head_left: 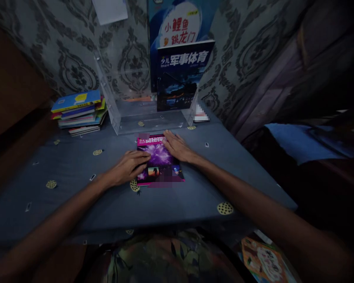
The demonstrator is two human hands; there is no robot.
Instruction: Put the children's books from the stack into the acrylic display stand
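The left hand point(127, 168) lies flat, fingers spread, on the left edge of the pink-and-purple book point(160, 160); the right hand point(178, 147) rests open-palmed on its upper right corner. Neither hand is curled around anything. The book lies face up on the blue tablecloth point(76, 184), just in front of the clear acrylic stand point(118, 118).

It looks like a thin paperback with a glossy cover: probably light, slightly flexible, and apt to slide on the cloth. The long edges, where the hands already sit, seem the sensible places to pinch it, since it lies flush with the cloth.

Its pink title band carries large white Chinese characters, partly covered and too blurred to read with certainty. Inside the stand a dark blue book point(183, 74) stands upright, reading "少儿" and "军事体育". Behind that, a taller blue book point(179, 23) shows "小鲤鱼跳龙门" in red. To the left of the stand sits a stack of books point(78, 112), its spine text too small to read.
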